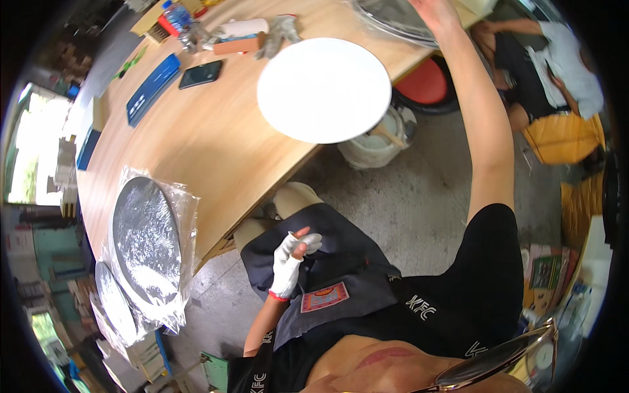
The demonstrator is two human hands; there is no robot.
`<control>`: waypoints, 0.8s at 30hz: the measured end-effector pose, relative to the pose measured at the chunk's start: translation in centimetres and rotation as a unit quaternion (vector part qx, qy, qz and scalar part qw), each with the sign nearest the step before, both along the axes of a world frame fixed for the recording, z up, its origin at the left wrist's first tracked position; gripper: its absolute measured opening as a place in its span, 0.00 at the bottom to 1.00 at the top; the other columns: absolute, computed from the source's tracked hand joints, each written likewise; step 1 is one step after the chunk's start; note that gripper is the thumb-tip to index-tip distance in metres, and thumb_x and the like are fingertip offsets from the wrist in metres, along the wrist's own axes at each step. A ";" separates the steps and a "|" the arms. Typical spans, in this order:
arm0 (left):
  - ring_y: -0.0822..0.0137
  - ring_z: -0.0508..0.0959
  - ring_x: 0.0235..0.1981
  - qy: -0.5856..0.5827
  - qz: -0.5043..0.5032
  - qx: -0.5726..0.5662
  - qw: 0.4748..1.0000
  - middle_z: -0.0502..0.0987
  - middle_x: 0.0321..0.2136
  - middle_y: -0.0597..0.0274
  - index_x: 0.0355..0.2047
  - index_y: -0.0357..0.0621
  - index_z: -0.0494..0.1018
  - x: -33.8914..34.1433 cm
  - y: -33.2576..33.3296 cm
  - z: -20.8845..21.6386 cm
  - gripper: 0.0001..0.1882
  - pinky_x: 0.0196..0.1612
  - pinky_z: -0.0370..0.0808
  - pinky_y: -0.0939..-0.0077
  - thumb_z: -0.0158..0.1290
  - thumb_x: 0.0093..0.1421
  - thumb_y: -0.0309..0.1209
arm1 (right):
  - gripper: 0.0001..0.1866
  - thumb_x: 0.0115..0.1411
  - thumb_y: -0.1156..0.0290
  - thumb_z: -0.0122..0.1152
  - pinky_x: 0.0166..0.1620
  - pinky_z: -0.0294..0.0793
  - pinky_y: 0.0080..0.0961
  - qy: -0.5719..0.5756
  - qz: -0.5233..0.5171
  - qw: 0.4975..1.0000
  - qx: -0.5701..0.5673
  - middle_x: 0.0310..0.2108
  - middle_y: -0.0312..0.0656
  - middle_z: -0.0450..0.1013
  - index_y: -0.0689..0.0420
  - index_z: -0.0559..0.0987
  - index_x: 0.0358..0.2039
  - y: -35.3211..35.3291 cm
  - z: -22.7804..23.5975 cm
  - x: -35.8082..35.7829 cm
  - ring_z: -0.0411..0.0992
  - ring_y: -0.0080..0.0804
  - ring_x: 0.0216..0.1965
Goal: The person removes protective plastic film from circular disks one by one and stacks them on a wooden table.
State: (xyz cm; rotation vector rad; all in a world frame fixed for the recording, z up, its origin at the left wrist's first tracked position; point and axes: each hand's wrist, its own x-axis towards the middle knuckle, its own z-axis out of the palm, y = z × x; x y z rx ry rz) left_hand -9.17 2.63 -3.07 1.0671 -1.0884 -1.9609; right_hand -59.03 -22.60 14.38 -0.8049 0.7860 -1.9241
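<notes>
A large white round board [324, 90] lies on the table, its near right side jutting past the table edge. My left hand [293, 259] hovers over my lap in a white glove with bare thumb and index tips. Its fingers are loosely bent and apart, with nothing between them. Stretched out to the far right, my bare right hand [435, 12] is at a dark-rimmed round piece in clear plastic [396, 19]. The picture's upper edge cuts off its fingers, so its grip is hidden.
Plastic-wrapped round dark panels [147, 239] lie at the table's left end. A phone [200, 74], blue box [152, 90], gloves [280, 34] and water bottle [177, 16] are farther back. A white bucket [370, 150] and red round seat [422, 82] stand below. Another person [550, 65] sits at right.
</notes>
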 end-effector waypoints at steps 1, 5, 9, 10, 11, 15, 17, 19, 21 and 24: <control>0.59 0.81 0.47 0.002 0.010 0.008 1.000 0.79 0.48 0.47 0.60 0.31 0.64 0.1 -0.1 -0.2 0.33 0.53 0.75 0.66 0.56 0.65 0.44 | 0.13 0.65 0.72 0.57 0.48 0.79 0.30 -0.017 -0.009 0.999 0.033 0.42 0.48 0.76 0.66 0.73 0.47 -1.8 -2.5 -3.2 0.77 0.39 0.43; 0.61 0.80 0.47 -0.025 0.053 0.035 0.998 0.79 0.48 0.49 0.60 0.29 0.64 1.4 1.1 -1.4 0.30 0.55 0.74 0.69 0.54 0.67 0.41 | 0.17 0.66 0.72 0.57 0.53 0.77 0.33 -0.090 0.026 0.980 0.175 0.47 0.55 0.73 0.71 0.70 0.50 -8.4 -16.6 -16.0 0.75 0.44 0.49; 0.63 0.78 0.51 0.044 -0.009 -0.011 0.999 0.79 0.47 0.53 0.60 0.31 0.64 1.1 -0.3 -2.2 0.31 0.56 0.74 0.70 0.54 0.67 0.44 | 0.22 0.66 0.71 0.56 0.59 0.75 0.37 -0.079 0.076 0.966 0.236 0.52 0.62 0.71 0.77 0.68 0.53 -6.4 -17.7 -34.3 0.72 0.50 0.54; 0.64 0.78 0.51 0.070 -0.013 0.008 0.997 0.79 0.47 0.53 0.60 0.31 0.64 2.5 -0.4 -2.9 0.29 0.56 0.74 0.71 0.53 0.68 0.42 | 0.23 0.66 0.71 0.56 0.60 0.74 0.37 -0.051 0.086 0.967 0.235 0.53 0.64 0.70 0.78 0.67 0.54 -4.5 -16.3 -37.9 0.72 0.52 0.55; 0.64 0.78 0.51 0.089 -0.006 0.027 0.996 0.79 0.47 0.53 0.59 0.31 0.64 2.5 -0.2 -2.8 0.28 0.56 0.74 0.71 0.52 0.68 0.40 | 0.26 0.66 0.66 0.58 0.57 0.78 0.31 0.016 0.094 0.968 0.231 0.54 0.62 0.71 0.78 0.68 0.52 -4.3 -14.5 -38.6 0.75 0.47 0.52; 0.70 0.78 0.49 -0.012 0.021 0.034 0.999 0.80 0.46 0.57 0.58 0.37 0.68 2.9 1.3 0.5 0.23 0.52 0.74 0.75 0.53 0.68 0.37 | 0.27 0.67 0.50 0.52 0.36 0.79 0.23 0.194 0.010 0.876 0.442 0.40 0.52 0.78 0.66 0.76 0.47 -6.0 -20.6 -24.9 0.76 0.34 0.33; 0.72 0.78 0.48 -0.097 -0.033 -0.010 0.995 0.81 0.46 0.60 0.57 0.39 0.70 3.3 0.7 3.5 0.22 0.48 0.74 0.78 0.53 0.67 0.38 | 0.32 0.67 0.43 0.47 0.33 0.78 0.25 0.311 -0.032 0.809 0.498 0.38 0.51 0.79 0.63 0.77 0.48 -1.4 -17.5 -24.4 0.75 0.35 0.30; 0.76 0.79 0.43 -0.137 -0.058 -0.075 0.986 0.82 0.46 0.64 0.56 0.44 0.73 3.8 0.7 5.9 0.22 0.41 0.74 0.80 0.55 0.66 0.40 | 0.33 0.68 0.42 0.47 0.33 0.76 0.26 0.328 0.038 0.789 0.519 0.36 0.52 0.79 0.65 0.76 0.48 1.5 -15.0 -22.0 0.73 0.35 0.27; 0.75 0.79 0.40 -0.186 -0.077 -0.165 0.966 0.82 0.46 0.63 0.55 0.43 0.73 5.2 1.2 9.5 0.22 0.40 0.75 0.79 0.55 0.65 0.42 | 0.23 0.67 0.52 0.54 0.29 0.74 0.17 0.504 0.084 0.728 0.457 0.33 0.46 0.78 0.63 0.77 0.45 4.0 -15.5 -9.9 0.75 0.27 0.28; 0.59 0.77 0.50 0.027 0.121 -0.099 0.987 0.73 0.56 0.52 0.60 0.43 0.64 7.0 3.2 8.8 0.32 0.49 0.75 0.63 0.52 0.65 0.52 | 0.10 0.67 0.65 0.59 0.25 0.67 0.14 0.567 0.066 0.791 0.220 0.21 0.33 0.72 0.59 0.77 0.33 9.2 -13.3 7.4 0.70 0.16 0.23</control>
